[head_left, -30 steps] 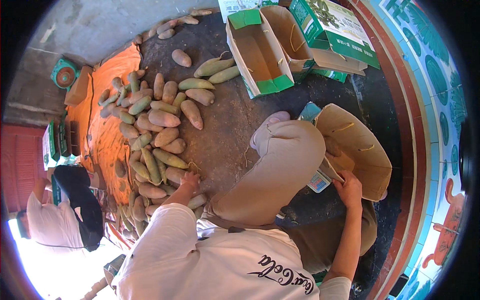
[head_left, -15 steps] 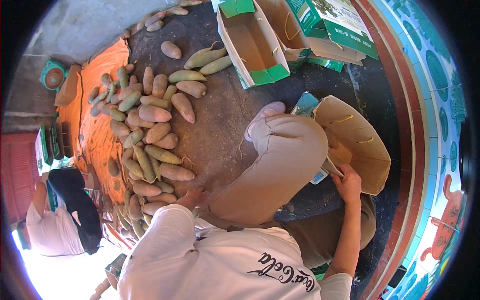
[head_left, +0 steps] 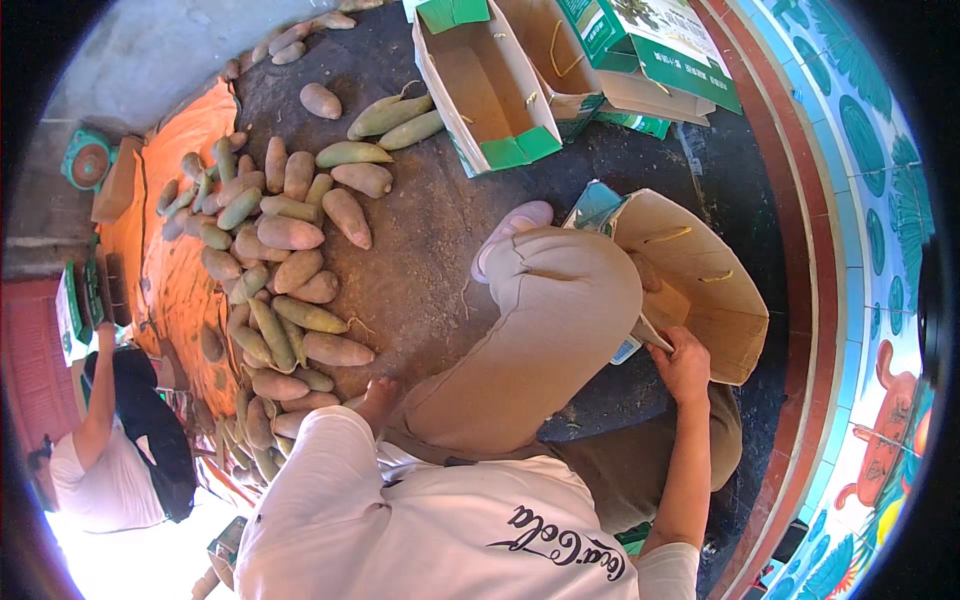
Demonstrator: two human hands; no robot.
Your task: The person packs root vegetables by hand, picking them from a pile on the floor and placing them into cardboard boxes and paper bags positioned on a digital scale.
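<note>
My right hand [head_left: 684,366] is closed on the near edge of an open cardboard box [head_left: 715,285], which stands tilted beside my bent knee. Inside it, partly behind the knee, lies a brownish root vegetable [head_left: 648,272]. A pale device edge with a bluish panel [head_left: 626,349] shows under the box. My left hand [head_left: 378,398] is low beside my left thigh, close to the near side of a heap of long root vegetables [head_left: 298,270], some green, some pinkish brown. Its fingers are small and partly hidden, so their hold is unclear.
Two open green-and-white cartons [head_left: 490,90] stand at the far side, with a printed green box [head_left: 660,50] to their right. An orange sheet [head_left: 150,240] lies under the heap's left part. At the left, another person [head_left: 105,470] reaches toward stacked boxes. A tiled wall [head_left: 850,270] bounds the right.
My left hand has drawn back slightly toward my body, its fingers no longer spread. My right hand keeps its grip on the box. The other person's arm has risen toward the stacked boxes.
</note>
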